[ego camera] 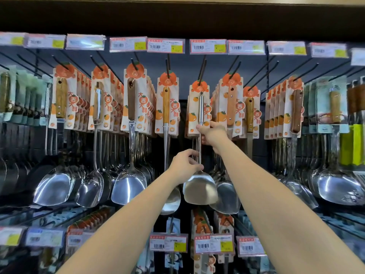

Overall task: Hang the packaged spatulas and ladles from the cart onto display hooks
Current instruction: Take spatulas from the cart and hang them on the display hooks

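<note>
Steel-handled spatula on an orange-and-white printed card (199,123) hangs from a black display hook (202,73) in the top row's middle. Right hand (212,135) grips the card's lower edge; left hand (184,167) pinches the shaft just above the blade.

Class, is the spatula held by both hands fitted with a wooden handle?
No. The spatula has a bare metal handle, gripped by the left hand and right hand.

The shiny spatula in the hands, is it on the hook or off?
On. The spatula's orange card top hangs on the black hook.
</note>
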Available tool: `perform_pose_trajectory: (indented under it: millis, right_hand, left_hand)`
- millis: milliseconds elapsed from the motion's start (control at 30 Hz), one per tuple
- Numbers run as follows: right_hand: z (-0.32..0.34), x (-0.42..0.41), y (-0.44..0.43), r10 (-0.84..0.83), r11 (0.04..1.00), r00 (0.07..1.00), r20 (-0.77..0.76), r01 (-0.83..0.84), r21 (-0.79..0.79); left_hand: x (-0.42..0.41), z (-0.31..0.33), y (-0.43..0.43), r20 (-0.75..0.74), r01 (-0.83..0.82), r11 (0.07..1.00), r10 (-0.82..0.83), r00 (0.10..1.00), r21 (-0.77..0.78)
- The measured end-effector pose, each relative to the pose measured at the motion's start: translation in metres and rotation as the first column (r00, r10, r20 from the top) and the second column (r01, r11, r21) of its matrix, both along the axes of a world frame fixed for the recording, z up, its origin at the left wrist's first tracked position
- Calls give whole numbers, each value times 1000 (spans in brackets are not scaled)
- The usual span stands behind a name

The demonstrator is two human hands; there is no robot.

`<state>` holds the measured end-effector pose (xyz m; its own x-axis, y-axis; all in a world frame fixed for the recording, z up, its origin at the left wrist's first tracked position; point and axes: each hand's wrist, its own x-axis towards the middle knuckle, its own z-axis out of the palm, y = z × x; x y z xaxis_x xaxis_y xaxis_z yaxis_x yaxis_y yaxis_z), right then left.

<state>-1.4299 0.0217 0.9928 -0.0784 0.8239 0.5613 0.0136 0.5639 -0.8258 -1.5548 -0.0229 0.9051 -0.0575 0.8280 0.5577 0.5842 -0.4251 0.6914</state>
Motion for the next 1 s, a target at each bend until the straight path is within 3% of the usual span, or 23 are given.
perform_pose_trajectory:
  millis: [300,467,700,867,1000]
  right_hand:
    - [-27,9,-4,-82,980,988,134,104,-170]
    - [-55,29,-22,-283,954,924,258,298,-24]
    - [-101,83,-87,-583,810,671,458,521,269]
    - [-143,150,-134,-708,667,442,550,674,317]
    - [-181,219,-175,-673,584,274,687,767,267]
  left_hand:
    - [-8,-1,0,-107,-164,986,160,981,-30]
    - [-2,-9,-21,-192,-197,976,212,958,95]
    - [37,-24,-55,-456,-16,985,92,885,169]
    - [104,-52,-68,-547,170,969,-46,836,177]
    - [180,-81,-85,-576,330,929,-179,797,167]
